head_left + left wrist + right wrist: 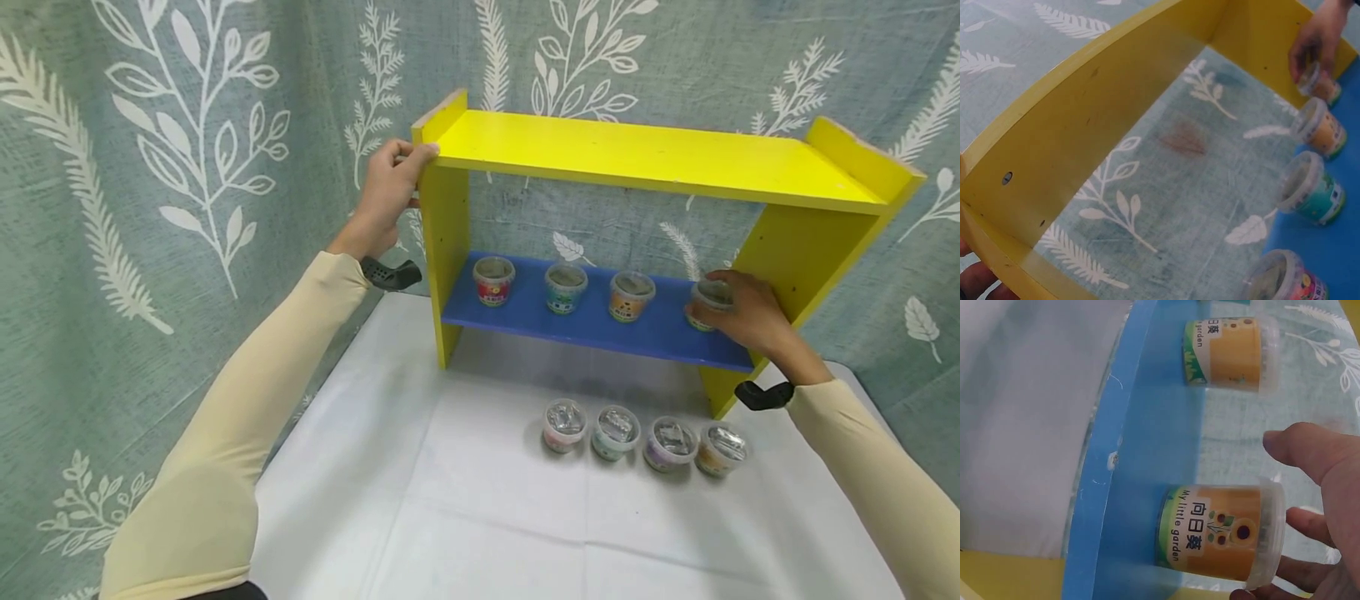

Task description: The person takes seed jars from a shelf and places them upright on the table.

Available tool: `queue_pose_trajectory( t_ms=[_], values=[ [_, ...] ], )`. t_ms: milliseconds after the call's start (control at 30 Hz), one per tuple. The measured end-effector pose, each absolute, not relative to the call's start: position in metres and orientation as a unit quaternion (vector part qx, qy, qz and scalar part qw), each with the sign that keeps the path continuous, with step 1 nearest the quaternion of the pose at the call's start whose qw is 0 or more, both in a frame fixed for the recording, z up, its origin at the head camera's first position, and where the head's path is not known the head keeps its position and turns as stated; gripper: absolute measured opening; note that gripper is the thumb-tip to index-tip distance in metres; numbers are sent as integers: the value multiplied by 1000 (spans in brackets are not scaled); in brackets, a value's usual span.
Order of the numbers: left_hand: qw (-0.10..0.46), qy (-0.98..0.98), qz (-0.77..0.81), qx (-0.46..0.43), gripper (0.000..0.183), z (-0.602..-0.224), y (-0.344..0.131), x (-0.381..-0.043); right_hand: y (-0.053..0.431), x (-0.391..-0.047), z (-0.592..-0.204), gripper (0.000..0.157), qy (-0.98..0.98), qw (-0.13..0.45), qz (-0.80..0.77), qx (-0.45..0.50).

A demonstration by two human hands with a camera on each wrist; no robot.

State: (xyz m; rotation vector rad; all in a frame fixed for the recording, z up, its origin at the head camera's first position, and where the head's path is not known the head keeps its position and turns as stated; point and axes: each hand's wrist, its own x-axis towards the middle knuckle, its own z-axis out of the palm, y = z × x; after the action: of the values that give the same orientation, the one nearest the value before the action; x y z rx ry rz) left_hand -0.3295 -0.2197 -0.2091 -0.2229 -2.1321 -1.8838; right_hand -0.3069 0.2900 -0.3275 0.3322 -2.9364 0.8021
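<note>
My left hand grips the upper left corner of a yellow and blue shelf unit, thumb at the front edge and fingers round the outer side. On the blue shelf board stand several small lidded cups, among them a red-labelled cup, a teal-labelled cup and an orange-labelled cup. By the right panel, my right hand is at another orange-labelled cup, marked "My little garden". In the right wrist view, the thumb stands apart from it and the fingers are near its lid.
In front of the shelf unit, several cups with silvery contents under their lids stand in a row on a white cloth, including a pink-toned cup and a purple-toned cup. A green leaf-patterned curtain hangs behind and at the sides.
</note>
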Motion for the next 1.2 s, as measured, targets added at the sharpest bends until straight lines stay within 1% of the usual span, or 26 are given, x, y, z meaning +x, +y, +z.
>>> queue_pose_trajectory(
  t_ms=[200,433,700,800,867,1000,1033,1100,1200],
  values=[
    [149,-741,-649,-83,36,-211,-220,-330,291,-306,-327,88,-959,26,269,91],
    [150,-741,-648,-88,36,-213,-220,-330,289,-303,-326,86,-961,32,264,76],
    [147,-738,-652,-94,37,-213,-222,-330,287,-303,-328,92,-965,38,253,62],
    [146,-739,-651,-94,36,-213,-222,-330,288,-302,-329,92,-965,35,254,56],
    [146,-739,-652,-91,35,-212,-222,-330,288,-301,-330,85,-964,34,259,53],
    [142,-736,-656,-83,34,-212,-222,-330,287,-301,-330,67,-961,41,268,49],
    [141,-736,-658,-81,34,-212,-222,-330,287,-301,-330,64,-960,42,271,48],
    [140,-735,-659,-81,34,-211,-222,-330,288,-301,-329,65,-959,43,277,44],
    [142,-738,-655,-87,34,-211,-222,-330,288,-300,-329,73,-958,42,283,36]
  ],
)
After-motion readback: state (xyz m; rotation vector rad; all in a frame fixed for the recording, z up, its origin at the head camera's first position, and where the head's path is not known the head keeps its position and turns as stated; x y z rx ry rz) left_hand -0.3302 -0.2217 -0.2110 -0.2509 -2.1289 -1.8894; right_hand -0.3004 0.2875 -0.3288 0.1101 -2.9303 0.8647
